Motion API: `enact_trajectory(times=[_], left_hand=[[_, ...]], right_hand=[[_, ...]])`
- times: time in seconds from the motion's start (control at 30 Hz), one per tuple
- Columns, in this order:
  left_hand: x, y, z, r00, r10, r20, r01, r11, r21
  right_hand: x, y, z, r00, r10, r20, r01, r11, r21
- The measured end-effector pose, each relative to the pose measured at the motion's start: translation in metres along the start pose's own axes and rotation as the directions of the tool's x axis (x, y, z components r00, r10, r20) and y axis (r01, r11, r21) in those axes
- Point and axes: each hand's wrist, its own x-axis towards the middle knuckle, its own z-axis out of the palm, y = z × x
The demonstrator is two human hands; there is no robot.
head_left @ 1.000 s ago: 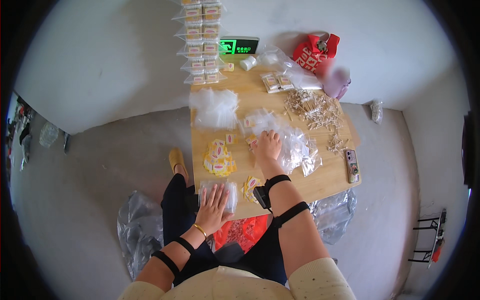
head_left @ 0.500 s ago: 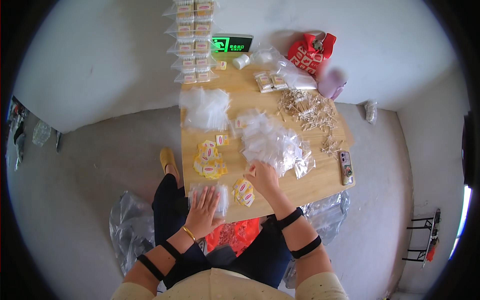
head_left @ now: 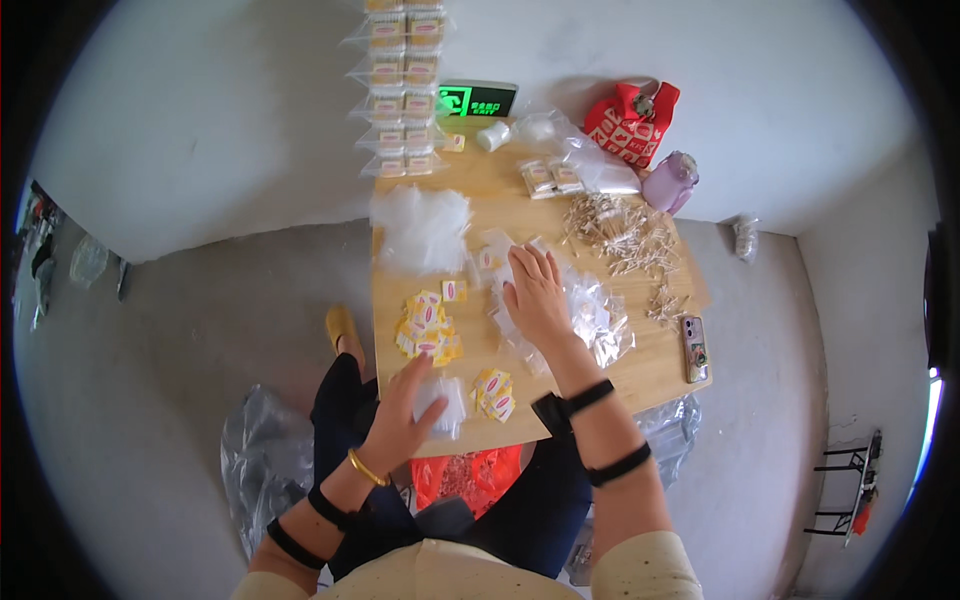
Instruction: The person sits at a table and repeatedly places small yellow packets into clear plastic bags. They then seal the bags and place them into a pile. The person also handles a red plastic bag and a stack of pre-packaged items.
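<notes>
My right hand lies open, fingers stretched out, over a loose heap of small clear plastic bags in the middle of the wooden table. Close to the near edge, my left hand is open, its thumb apart, at the left side of a neat stack of clear bags. Its fingertips reach toward a pile of yellow and white cards. A smaller group of such cards sits right of the stack. Neither hand visibly holds anything. Cotton swabs are heaped at the far right.
Tall columns of bagged swab packs stand at the back left, before a green exit sign. More bags lie below them. A phone, a purple bottle and a red bag line the right side.
My right hand has moved away from me over the bag heap and opened from a closed shape. My left hand has shifted left off the stack's middle, toward the cards.
</notes>
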Motion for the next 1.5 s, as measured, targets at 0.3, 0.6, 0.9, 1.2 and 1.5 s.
enact_trajectory(times=[0.3,0.6,0.9,1.2,1.5], left_hand=[[0.009,0.002,-0.013,0.906,-0.415,0.083,0.335,0.582,-0.741],[0.0,0.029,-0.04,0.95,-0.274,0.15,0.303,0.69,-0.657],[-0.05,-0.027,-0.004,0.962,-0.081,-0.261,0.152,0.953,0.264],[-0.037,-0.035,0.014,0.968,-0.015,0.249,-0.177,0.661,0.729],[-0.022,-0.036,0.007,0.96,0.002,0.279,-0.191,0.732,0.654]], right_hand=[[-0.113,-0.113,-0.043,0.953,-0.302,-0.019,0.268,0.812,0.519],[-0.11,-0.102,-0.005,0.822,0.218,0.526,-0.541,0.009,0.841],[-0.144,-0.113,0.042,0.836,0.424,0.348,-0.547,0.609,0.574],[-0.152,-0.114,0.047,0.882,0.445,0.156,-0.471,0.84,0.27],[-0.145,-0.126,0.048,0.852,0.441,0.282,-0.503,0.839,0.207]])
